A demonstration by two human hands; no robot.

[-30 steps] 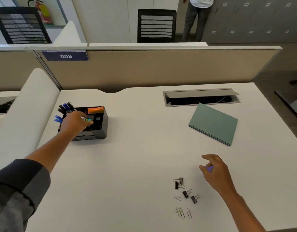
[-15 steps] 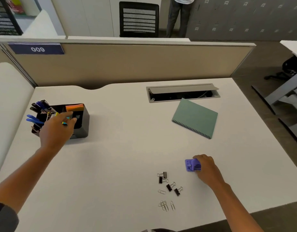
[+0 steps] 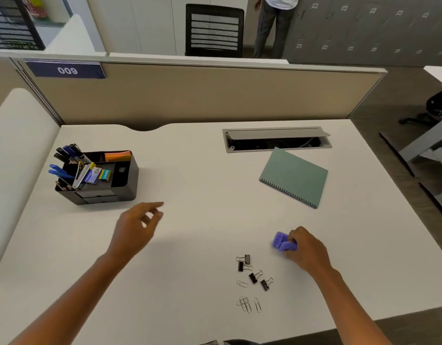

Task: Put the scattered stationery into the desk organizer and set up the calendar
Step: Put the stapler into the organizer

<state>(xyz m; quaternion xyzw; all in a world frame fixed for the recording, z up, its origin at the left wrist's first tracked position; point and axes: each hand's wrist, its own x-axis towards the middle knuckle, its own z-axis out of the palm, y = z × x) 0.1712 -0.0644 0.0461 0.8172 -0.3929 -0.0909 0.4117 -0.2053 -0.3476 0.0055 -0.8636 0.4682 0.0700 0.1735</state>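
A black desk organizer [image 3: 125, 180] stands at the left of the white desk [image 3: 190, 232]; it holds pens, a stapler, small boxes and orange sticky notes. My left hand [image 3: 135, 227] hovers empty over the desk in front of the organizer, fingers loosely spread. My right hand [image 3: 305, 247] grips a small purple plastic item [image 3: 282, 241] near the desk's front right. Several black binder clips [image 3: 252, 271] and wire paper clips [image 3: 247, 301] lie scattered in front of that hand. A green spiral-bound calendar [image 3: 294, 176] lies flat at the back right.
An open grey cable hatch [image 3: 277, 139] is set into the desk behind the calendar. A beige partition [image 3: 202, 93] with a "009" label closes off the back. A person stands beyond an office chair [image 3: 213, 29] in the background.
My left hand has let go of the small item in the organizer and drawn back toward the middle of the desk. My right hand has picked up the purple item.
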